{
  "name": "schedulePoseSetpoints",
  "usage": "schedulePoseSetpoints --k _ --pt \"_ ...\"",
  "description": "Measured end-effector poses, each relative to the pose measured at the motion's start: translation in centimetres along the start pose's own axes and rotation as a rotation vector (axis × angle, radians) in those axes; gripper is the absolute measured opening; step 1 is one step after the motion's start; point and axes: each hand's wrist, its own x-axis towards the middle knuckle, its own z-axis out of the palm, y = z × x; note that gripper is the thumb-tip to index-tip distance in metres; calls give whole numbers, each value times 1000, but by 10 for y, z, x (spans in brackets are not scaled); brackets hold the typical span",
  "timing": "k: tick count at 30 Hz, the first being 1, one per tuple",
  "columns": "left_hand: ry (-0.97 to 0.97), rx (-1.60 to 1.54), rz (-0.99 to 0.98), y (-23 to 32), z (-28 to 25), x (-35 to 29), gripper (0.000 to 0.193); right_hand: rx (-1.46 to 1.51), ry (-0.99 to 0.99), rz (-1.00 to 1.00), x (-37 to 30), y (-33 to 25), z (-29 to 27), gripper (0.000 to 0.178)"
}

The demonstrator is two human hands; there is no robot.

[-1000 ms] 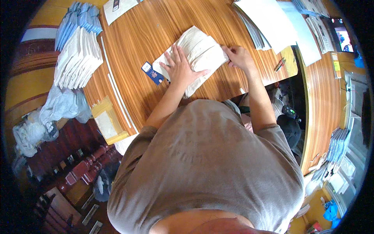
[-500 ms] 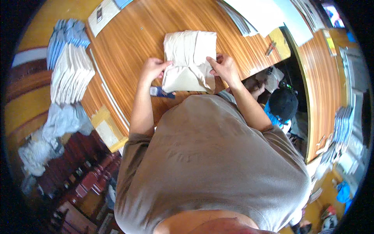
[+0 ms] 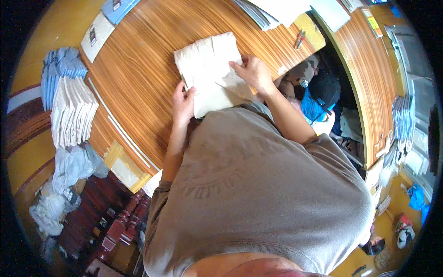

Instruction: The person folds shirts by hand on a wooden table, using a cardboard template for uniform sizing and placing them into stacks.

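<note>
A folded cream garment [image 3: 207, 64] lies on the wood-grain table in front of me, turned slightly, its near edge close to my body. At its left edge is my left hand [image 3: 183, 102], closed with the thumb over the cloth and the fingers along the side. My right hand [image 3: 256, 76] is closed at the garment's right edge, thumb on top and the other fingers curled, partly hidden. Soft creases run across the cloth between my hands.
White folded garments [image 3: 74, 111] and blue folded garments [image 3: 64, 69] are stacked at the left. White sheets [image 3: 281, 9] lie at the far side. Right of the table, a person in a dark cap [image 3: 324, 87] sits low beside another wooden table [image 3: 364, 78]. A red-handled tool [image 3: 300, 39] lies near the corner.
The garment's upper folds look flatter, and it sits turned and nearer my body. My left hand has moved down along its edge. The dark blue tag below the garment no longer shows.
</note>
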Motion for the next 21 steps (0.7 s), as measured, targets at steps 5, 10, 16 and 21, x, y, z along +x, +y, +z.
schedulePoseSetpoints --k 5,10,16,21 --pt "81 -424 -146 -5 -2 -1 40 -50 -33 17 -2 -10 -13 63" --pt "95 -500 -77 14 -8 19 38 393 -100 15 41 0 21 47" --pt "167 -534 211 140 -50 59 44 432 130 -443 69 -142 -50 43" --pt "223 -339 205 106 -73 61 51 450 94 -484 72 -137 -24 42"
